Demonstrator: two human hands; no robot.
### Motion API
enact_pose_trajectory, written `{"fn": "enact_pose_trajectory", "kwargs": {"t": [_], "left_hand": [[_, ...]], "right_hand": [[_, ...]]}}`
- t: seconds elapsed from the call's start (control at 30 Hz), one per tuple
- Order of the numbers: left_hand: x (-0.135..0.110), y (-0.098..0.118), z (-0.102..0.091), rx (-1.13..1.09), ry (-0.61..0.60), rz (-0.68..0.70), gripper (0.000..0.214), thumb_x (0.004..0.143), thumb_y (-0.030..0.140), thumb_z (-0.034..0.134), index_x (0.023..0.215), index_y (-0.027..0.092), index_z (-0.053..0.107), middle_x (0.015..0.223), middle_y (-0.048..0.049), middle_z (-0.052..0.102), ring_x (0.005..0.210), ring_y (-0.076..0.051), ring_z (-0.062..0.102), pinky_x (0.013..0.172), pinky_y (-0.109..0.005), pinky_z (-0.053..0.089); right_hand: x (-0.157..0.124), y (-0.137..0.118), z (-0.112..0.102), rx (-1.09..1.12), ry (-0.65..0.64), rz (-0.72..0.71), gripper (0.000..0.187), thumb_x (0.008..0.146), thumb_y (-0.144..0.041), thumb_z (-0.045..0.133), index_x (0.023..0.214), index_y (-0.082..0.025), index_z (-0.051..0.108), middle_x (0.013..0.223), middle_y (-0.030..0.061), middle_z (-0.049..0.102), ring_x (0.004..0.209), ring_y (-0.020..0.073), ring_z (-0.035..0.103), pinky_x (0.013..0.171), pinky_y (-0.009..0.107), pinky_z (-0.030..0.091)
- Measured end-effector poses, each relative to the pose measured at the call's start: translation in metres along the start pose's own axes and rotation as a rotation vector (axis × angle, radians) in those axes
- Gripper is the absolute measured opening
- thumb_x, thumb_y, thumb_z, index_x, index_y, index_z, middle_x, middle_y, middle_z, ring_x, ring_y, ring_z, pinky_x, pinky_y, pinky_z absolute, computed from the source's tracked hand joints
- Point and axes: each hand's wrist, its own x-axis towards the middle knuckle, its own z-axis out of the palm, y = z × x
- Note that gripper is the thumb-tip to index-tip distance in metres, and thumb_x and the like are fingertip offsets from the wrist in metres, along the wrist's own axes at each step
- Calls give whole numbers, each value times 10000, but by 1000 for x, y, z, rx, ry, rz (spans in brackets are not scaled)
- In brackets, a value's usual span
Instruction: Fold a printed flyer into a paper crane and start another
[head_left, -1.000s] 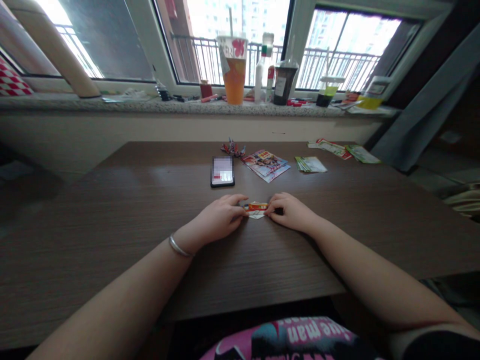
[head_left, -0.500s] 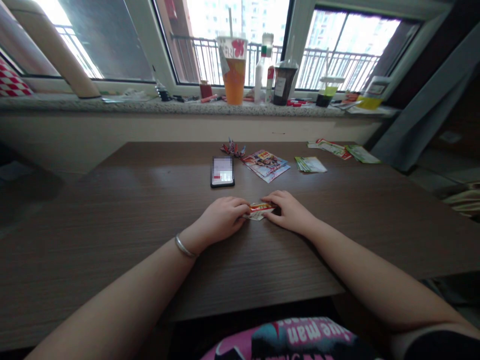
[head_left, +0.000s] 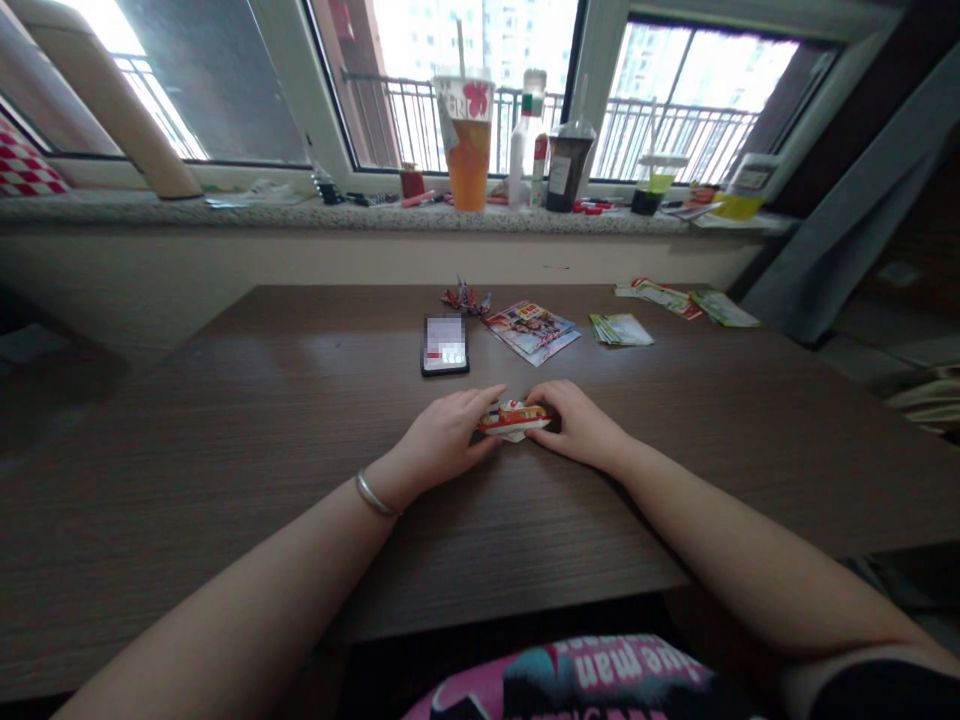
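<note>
A small folded piece of printed paper [head_left: 514,419], red, orange and white, lies on the brown wooden table [head_left: 225,420] in front of me. My left hand [head_left: 442,435] pinches its left end, fingers curled, a silver bangle on the wrist. My right hand [head_left: 577,425] grips its right end, fingers closed over the top edge. Both hands rest on the tabletop with the paper between them.
A phone [head_left: 445,343] lies just beyond my hands. Past it are a folded paper crane [head_left: 465,296], a colourful leaflet [head_left: 531,329] and more leaflets [head_left: 621,328] to the right. Drink cups [head_left: 469,140] and bottles stand on the window sill.
My hands have drawn closer together over the paper, and its upper flap has lifted and turned a little toward me. My left forearm has slid slightly forward.
</note>
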Motion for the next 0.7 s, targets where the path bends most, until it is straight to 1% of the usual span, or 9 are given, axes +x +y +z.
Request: {"fn": "enact_pose_trajectory", "kwargs": {"t": [0.1,0.2,0.3,0.43,0.5,0.6,0.7], "left_hand": [[0,-2,2,-22,3,-49,569,857,326,592,1370,160,411,1272,-129,597,1111,-246,593,942,-402,485],[1,-3,4,-40,-6,-68,543,854,299,596,1353,159,433,1118,-110,659,982,-228,627,863,-377,507],[1,-2,4,-50,2,-66,537,843,276,608,1343,174,444,1012,-83,672,903,-215,628,810,-351,508],[1,-1,4,-64,32,-58,501,834,239,608,1312,199,466,953,-55,669,840,-198,632,754,-313,503],[1,-1,5,-76,50,-53,476,820,204,609,1280,206,486,941,-45,671,817,-188,637,733,-296,499],[2,-1,7,-77,93,-36,436,793,165,622,1214,211,519,929,-36,676,802,-183,645,718,-283,495],[2,0,8,-63,124,-9,374,793,170,630,1153,212,538,905,-31,679,790,-185,650,704,-279,491]], "right_hand": [[0,-2,1,31,1,19,281,756,-220,672,1019,-170,587,1009,81,649,946,218,576,859,358,456],[0,-4,2,67,-2,43,254,759,-187,648,1003,-174,578,973,67,648,881,198,589,801,327,468],[0,-6,3,105,3,54,265,761,-165,632,1017,-178,562,988,66,644,890,190,599,810,323,473],[-2,-7,3,176,18,79,488,746,-195,673,1199,-171,491,1067,82,630,950,194,607,859,336,474],[-3,-8,2,189,7,78,533,771,-243,673,1258,-173,469,1085,89,629,961,199,606,862,344,473],[-2,-9,1,213,-6,72,407,834,-264,614,1222,-180,523,1083,88,643,954,196,607,840,335,471],[-1,-9,1,235,0,59,252,858,-240,574,1102,-182,599,1036,72,663,919,184,611,807,311,468]]}}
